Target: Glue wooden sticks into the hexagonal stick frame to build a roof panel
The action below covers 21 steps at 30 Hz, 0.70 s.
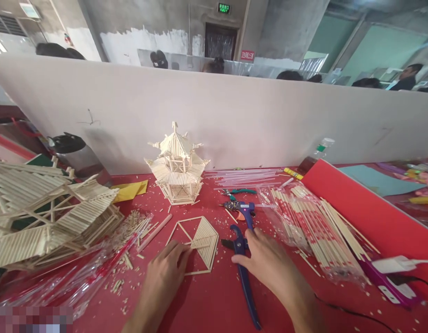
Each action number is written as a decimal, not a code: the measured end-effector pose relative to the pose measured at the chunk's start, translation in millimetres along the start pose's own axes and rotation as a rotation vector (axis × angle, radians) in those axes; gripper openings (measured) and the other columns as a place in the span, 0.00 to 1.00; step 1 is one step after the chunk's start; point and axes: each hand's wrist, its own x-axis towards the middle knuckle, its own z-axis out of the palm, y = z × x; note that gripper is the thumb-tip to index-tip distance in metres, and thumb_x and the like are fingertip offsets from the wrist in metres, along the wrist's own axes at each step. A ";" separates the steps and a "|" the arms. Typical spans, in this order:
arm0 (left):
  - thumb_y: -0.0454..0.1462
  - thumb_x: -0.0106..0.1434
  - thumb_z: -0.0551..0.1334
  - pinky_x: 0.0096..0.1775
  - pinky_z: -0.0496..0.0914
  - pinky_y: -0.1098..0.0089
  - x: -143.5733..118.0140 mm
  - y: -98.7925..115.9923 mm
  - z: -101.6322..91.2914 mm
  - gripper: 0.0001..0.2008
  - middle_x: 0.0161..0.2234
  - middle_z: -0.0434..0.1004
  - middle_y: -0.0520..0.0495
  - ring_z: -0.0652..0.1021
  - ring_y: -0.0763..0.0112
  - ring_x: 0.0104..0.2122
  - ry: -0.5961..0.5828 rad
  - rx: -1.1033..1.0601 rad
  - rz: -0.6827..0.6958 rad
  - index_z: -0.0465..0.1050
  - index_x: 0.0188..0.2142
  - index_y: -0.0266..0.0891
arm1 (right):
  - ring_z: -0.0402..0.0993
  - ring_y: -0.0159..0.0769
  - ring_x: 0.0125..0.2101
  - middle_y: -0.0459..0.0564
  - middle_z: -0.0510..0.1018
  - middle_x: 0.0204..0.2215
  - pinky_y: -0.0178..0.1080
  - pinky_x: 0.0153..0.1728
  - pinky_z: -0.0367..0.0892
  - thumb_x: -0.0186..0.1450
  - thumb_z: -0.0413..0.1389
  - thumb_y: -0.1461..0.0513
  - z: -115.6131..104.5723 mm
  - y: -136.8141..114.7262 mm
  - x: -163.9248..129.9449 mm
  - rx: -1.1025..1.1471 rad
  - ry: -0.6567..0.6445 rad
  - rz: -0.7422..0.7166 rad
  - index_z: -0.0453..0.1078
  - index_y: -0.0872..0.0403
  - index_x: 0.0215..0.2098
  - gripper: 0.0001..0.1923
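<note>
My left hand (168, 266) is closed, thumb and forefinger pinched together at the centre of a hexagonal stick frame (209, 261) lying on the table. Pale slats fill the frame's right-hand sections; the left ones are bare. My right hand (265, 259) has its thumb spread from its fingers. Its fingertips touch the handle end of a blue glue gun (247, 210), which lies with its nozzle pointing left. The thumb reaches over a blue-handled pipe cutter (247, 291) below the gun. The right hand's lower fingers are hidden.
A two-tiered stick pagoda (179, 171) stands behind the frame; a larger stick building (44, 217) is at left. Bagged sticks (314, 231), a purple power strip (387, 282) and cable lie right. Clear glue sticks (245, 176) and green pliers (243, 191) lie behind the gun.
</note>
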 end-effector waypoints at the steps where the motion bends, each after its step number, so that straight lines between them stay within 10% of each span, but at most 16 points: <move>1: 0.41 0.75 0.54 0.32 0.72 0.74 0.2 -0.1 -0.5 0.15 0.33 0.81 0.50 0.83 0.69 0.32 0.010 -0.004 0.008 0.78 0.37 0.46 | 0.81 0.51 0.33 0.58 0.80 0.38 0.44 0.31 0.71 0.58 0.70 0.50 2.9 1.1 -4.9 -0.039 0.000 0.022 0.73 0.54 0.42 0.22; 16: 0.41 0.76 0.54 0.35 0.73 0.75 1.8 -0.9 -12.8 0.15 0.34 0.81 0.48 0.82 0.71 0.32 0.165 -0.086 0.053 0.79 0.40 0.43 | 0.75 0.66 0.49 0.68 0.79 0.44 0.57 0.45 0.74 0.55 0.62 0.68 -5.9 -21.1 -19.0 -0.111 -0.140 -0.025 0.74 0.59 0.51 0.24; 21: 0.37 0.75 0.54 0.34 0.72 0.74 3.9 -2.5 -22.8 0.13 0.33 0.80 0.48 0.80 0.71 0.31 0.257 -0.085 0.073 0.77 0.40 0.42 | 0.76 0.54 0.49 0.55 0.80 0.42 0.52 0.50 0.73 0.65 0.58 0.62 -29.0 -22.8 -17.8 0.176 -0.073 -0.206 0.73 0.49 0.45 0.10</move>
